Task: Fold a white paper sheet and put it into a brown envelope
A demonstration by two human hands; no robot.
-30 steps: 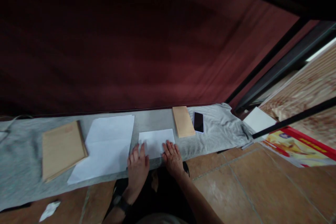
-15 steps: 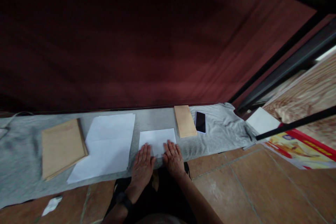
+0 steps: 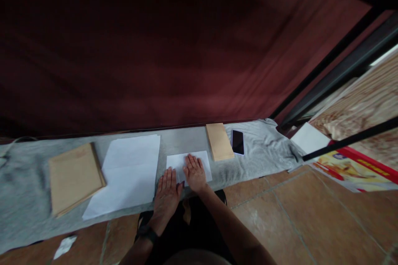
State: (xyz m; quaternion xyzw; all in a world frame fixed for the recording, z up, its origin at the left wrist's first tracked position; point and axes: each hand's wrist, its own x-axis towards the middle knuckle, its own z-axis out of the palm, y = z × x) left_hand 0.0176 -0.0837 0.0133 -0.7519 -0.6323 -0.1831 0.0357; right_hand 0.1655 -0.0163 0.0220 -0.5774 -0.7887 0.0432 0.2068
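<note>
A small white rectangle of folded paper lies on the grey cloth in front of me. My right hand rests flat on its middle, fingers stretched out. Over its left edge lies my left hand, also flat, fingers pointing away from me. Left of it is a stack of larger white sheets, with a crease across the top one. To the right of the folded paper lies a tan envelope. Part of the folded paper is hidden under my hands.
A grey cloth covers the narrow surface against a dark red panel. Large brown envelopes lie at the left, a phone at the right. Dark metal bars stand on the right, beside a colourful printed box.
My right hand has moved up and left, from the right edge of the folded paper to its middle. My left hand stays at the left edge, slightly lower.
</note>
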